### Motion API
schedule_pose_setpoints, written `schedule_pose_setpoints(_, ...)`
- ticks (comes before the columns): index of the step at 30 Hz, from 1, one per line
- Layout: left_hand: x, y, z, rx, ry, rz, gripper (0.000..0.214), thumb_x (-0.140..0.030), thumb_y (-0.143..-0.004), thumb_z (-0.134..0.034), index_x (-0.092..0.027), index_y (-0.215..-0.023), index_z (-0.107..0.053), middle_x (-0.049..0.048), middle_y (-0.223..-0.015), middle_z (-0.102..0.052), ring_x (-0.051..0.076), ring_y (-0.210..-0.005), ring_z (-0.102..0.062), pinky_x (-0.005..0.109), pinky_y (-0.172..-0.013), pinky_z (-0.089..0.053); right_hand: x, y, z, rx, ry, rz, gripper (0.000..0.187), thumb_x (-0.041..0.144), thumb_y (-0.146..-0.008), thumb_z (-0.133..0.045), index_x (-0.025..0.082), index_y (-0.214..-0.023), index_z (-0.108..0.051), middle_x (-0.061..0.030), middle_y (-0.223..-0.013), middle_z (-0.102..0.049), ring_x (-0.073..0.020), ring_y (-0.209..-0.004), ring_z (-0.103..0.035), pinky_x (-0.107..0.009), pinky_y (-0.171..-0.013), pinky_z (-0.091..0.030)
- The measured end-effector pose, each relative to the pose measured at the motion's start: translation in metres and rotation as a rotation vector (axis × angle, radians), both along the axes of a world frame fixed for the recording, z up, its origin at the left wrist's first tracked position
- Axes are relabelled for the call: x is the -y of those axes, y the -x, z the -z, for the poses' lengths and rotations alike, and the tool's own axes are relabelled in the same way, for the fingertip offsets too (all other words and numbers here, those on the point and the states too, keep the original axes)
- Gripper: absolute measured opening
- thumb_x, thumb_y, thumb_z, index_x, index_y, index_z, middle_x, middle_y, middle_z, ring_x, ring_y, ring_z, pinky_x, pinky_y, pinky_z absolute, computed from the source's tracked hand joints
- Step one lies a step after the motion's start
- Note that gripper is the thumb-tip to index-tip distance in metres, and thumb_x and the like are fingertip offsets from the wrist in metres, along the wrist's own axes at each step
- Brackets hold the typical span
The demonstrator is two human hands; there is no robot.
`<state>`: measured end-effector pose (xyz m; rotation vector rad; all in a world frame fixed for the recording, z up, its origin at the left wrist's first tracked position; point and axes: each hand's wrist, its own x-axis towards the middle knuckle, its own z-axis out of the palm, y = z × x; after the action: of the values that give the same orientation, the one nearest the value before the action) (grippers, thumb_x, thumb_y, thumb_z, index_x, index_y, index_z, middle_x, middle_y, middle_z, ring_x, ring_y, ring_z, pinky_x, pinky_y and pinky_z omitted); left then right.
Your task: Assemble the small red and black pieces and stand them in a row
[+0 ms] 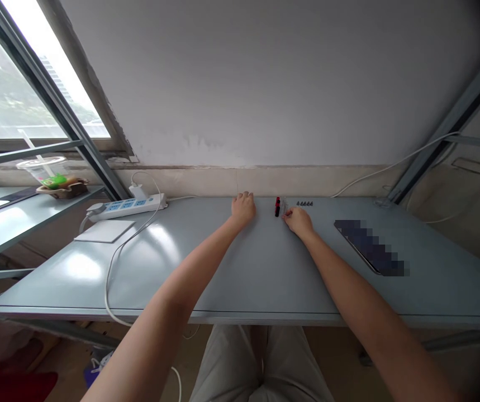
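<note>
Both bare forearms stretch across the glossy pale grey counter (231,279) toward its far edge, under the white wall. The left hand (243,209) rests on the surface at about twelve o'clock, its fingers curled in toward the palm in a loose fist; nothing shows inside it. Just to its three o'clock stands a small red-and-black cylindrical piece (277,206), and touching or just beside that lies a small pale translucent piece (284,207). The right hand (299,219) lies palm down with its fingertips at this pale piece, but the view is too small to tell whether they pinch it or only touch it. At one o'clock of the right hand a short row of tiny dark bits (304,204) sits near the counter's far edge. Toward four o'clock of the right hand, well apart from it, lies a flat dark rectangular slab (371,247), blurred over. At nine o'clock of the left hand, well apart, a white power strip with blue sockets (127,206) lies along the far edge, with a thin white square pad (104,230) just in front of it and a white cable (116,262) looping off the near edge.
</note>
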<state>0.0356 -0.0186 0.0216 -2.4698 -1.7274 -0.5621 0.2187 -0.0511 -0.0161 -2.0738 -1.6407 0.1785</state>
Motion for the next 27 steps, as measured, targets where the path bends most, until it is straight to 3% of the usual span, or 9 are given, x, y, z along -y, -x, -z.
schedule_pose_setpoints(7,-0.001,0.008,0.005,0.109,0.208,-0.059,0.036,-0.006,-0.079,-0.037,-0.017,-0.108,-0.056,0.0131,-0.107,-0.058,0.025,-0.096,-0.055,0.033,-0.075,-0.041,-0.001,-0.002,0.001,-0.027,0.018,0.002,0.019,0.032,-0.075,-0.057,0.019,-0.087,-0.065,-0.008,-0.086,-0.066,-0.0211,-0.082,-0.059,-0.028,-0.066,-0.042)
schedule_pose_setpoints(11,0.002,0.008,0.001,0.286,0.285,-0.136,0.035,-0.008,-0.075,-0.044,-0.016,-0.106,-0.058,0.0157,-0.108,-0.059,0.026,-0.096,-0.055,0.034,-0.073,-0.041,-0.002,-0.001,0.001,-0.02,0.017,0.0,0.019,0.032,-0.074,-0.058,0.019,-0.086,-0.065,-0.0083,-0.088,-0.066,-0.0214,-0.084,-0.059,-0.028,-0.067,-0.042)
schedule_pose_setpoints(15,0.01,0.008,0.001,0.491,0.374,-0.153,0.025,-0.011,-0.072,-0.05,-0.015,-0.093,-0.063,0.016,-0.103,-0.062,0.025,-0.091,-0.056,0.033,-0.071,-0.041,-0.001,-0.001,0.0,-0.004,0.009,-0.01,0.019,0.031,-0.075,-0.058,0.018,-0.086,-0.065,-0.0094,-0.089,-0.065,-0.0217,-0.085,-0.059,-0.028,-0.068,-0.042)
schedule_pose_setpoints(18,0.018,0.01,0.006,0.631,0.48,-0.142,0.014,-0.013,-0.072,-0.053,-0.014,-0.08,-0.064,0.0151,-0.09,-0.064,0.022,-0.081,-0.057,0.032,-0.069,-0.041,0.001,-0.002,-0.002,0.028,0.021,-0.016,0.019,0.031,-0.076,-0.057,0.017,-0.086,-0.066,-0.0109,-0.086,-0.065,-0.022,-0.084,-0.059,-0.028,-0.066,-0.042)
schedule_pose_setpoints(21,0.028,0.013,0.013,0.818,0.558,-0.122,0.013,-0.015,-0.074,-0.052,-0.014,-0.078,-0.064,0.0121,-0.084,-0.065,0.019,-0.077,-0.056,0.031,-0.07,-0.041,0.004,0.0,-0.006,0.089,0.069,-0.02,0.017,0.029,-0.075,-0.058,0.015,-0.083,-0.065,-0.0128,-0.084,-0.064,-0.0224,-0.08,-0.059,-0.029,-0.063,-0.042)
schedule_pose_setpoints(25,0.038,0.014,0.02,0.979,0.52,-0.004,0.017,-0.016,-0.078,-0.048,-0.014,-0.084,-0.064,0.0096,-0.083,-0.066,0.015,-0.077,-0.055,0.029,-0.076,-0.041,0.009,0.01,-0.013,0.109,0.087,-0.068,0.016,0.031,-0.077,-0.055,0.016,-0.074,-0.062,-0.0135,-0.082,-0.064,-0.0221,-0.075,-0.059,-0.029,-0.061,-0.04)
schedule_pose_setpoints(27,0.04,0.012,0.02,1.032,0.501,0.035,0.019,-0.015,-0.079,-0.046,-0.012,-0.086,-0.064,0.0104,-0.085,-0.066,0.014,-0.077,-0.056,0.029,-0.076,-0.042,0.011,0.017,-0.016,0.044,0.051,-0.13,0.025,0.035,-0.081,-0.048,0.017,-0.069,-0.059,-0.0116,-0.077,-0.063,-0.0204,-0.071,-0.058,-0.028,-0.06,-0.038)
